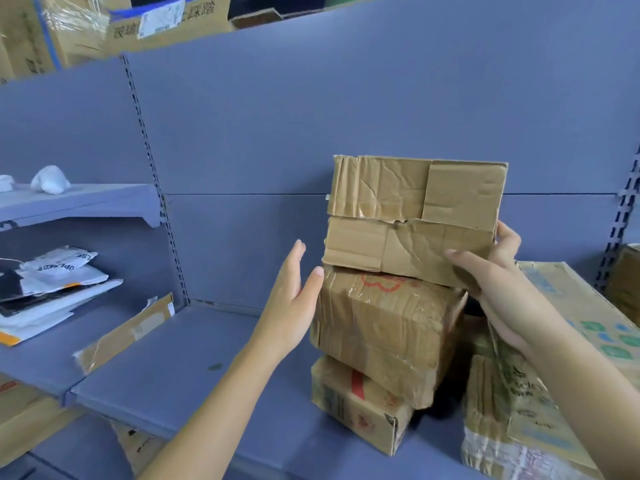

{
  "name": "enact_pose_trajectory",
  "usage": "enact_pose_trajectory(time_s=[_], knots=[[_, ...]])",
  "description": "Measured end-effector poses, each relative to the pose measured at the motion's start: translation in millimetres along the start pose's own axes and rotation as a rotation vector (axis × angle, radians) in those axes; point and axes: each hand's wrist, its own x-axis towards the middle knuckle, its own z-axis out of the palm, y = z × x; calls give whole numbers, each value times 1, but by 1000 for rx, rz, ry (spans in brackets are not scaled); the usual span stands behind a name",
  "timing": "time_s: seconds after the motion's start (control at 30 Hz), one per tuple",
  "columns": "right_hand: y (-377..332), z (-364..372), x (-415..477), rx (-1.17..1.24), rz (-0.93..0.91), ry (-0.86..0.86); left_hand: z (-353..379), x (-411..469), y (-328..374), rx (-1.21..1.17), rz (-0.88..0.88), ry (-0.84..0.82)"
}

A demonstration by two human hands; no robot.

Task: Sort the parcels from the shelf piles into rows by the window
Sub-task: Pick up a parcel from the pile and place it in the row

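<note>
A pile of three brown cardboard parcels stands on the blue shelf (194,362). The top parcel (408,216) is creased and taped, and it sits tilted on the middle parcel (381,334), which has a red mark under clear tape. A small bottom parcel (360,407) lies beneath. My right hand (491,282) grips the top parcel's lower right corner, thumb in front and fingers behind. With straight fingers, my left hand (294,299) is at the pile's left side, its thumb tip touching the middle parcel's upper left corner.
A large printed carton (568,341) and a taped parcel (498,417) stand right of the pile. A flat cardboard envelope (128,334) leans on the shelf divider at the left. White and grey mailer bags (52,282) lie on the left shelf. Cartons (166,19) stand on top.
</note>
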Motion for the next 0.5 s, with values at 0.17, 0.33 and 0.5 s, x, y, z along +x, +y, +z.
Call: enact_pose_trajectory(time_s=[0.17,0.33,0.5], knots=[[-2,7,-7,-42,-29,51,1,8,16,-28,47,-239],[-18,28,-25,-165,-178,115,-24,14,20,-183,147,-254],[-52,71,-40,-172,-288,68,-80,24,32,-324,337,-136]])
